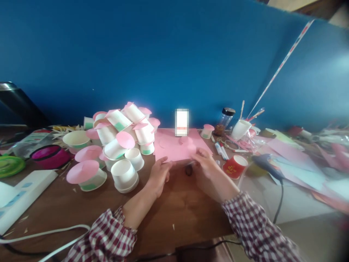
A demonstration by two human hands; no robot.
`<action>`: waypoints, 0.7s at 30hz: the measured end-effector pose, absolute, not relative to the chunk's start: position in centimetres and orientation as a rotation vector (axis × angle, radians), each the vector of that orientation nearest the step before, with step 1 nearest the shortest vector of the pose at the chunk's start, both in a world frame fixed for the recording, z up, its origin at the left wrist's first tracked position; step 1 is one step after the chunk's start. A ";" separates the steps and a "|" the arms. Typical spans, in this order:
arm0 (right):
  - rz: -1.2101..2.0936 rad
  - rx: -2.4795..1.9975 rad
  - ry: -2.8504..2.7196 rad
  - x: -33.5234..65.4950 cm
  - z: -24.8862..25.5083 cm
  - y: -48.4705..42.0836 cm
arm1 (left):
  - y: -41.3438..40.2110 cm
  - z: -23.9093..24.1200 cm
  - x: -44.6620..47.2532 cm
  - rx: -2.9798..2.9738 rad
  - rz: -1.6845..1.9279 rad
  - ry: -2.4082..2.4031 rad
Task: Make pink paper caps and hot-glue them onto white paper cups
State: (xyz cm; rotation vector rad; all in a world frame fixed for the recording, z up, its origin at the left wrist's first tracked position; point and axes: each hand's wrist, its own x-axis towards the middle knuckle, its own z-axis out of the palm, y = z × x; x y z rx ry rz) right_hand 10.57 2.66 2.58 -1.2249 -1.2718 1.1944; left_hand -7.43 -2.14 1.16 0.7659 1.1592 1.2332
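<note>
A pink paper sheet (177, 151) lies in front of me, with loose pink pieces on it. At its near left edge, my left hand (160, 175) is closed, thumb and fingers pinching the paper. My right hand (205, 162) is closed at the near right edge, its fingertips on the pink paper beside a round pink piece (191, 148). Between the hands, a small dark loop (188, 170) shows on the table; it is blurred, and I cannot tell what it belongs to.
White paper cups (124, 174), many topped with pink discs, are piled on the left. A red cup (235, 166), markers (221, 150), a lidded jar (225, 120) and a glue gun (268, 167) are on the right. A power strip (27, 194) lies at left; a bright phone-like screen (181, 122) stands behind.
</note>
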 end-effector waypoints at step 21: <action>0.292 -1.863 -1.629 9.9 4.2 12.6 | -2.1 -0.3 -7.4 0.935 1.164 1.160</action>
